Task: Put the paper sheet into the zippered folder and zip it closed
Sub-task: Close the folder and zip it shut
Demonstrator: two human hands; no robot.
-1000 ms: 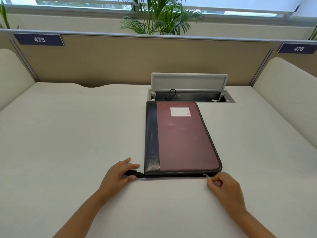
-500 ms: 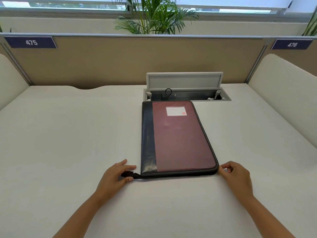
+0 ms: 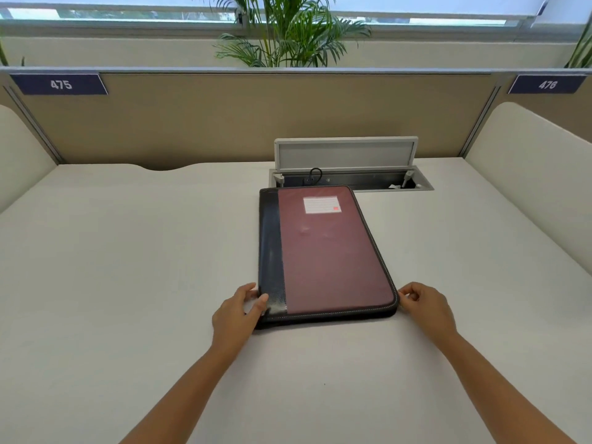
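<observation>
Head view: closed zippered folder (image 3: 333, 251) between hands.

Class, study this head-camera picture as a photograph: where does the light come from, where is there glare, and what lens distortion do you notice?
Head view: daylight enters from the window at the top, which is washed out; a pale sheen lies on the folder cover and its dark spine; shadows under the left hand and right hand are faint; the wide lens bows the partition rail and desk edges.
</observation>
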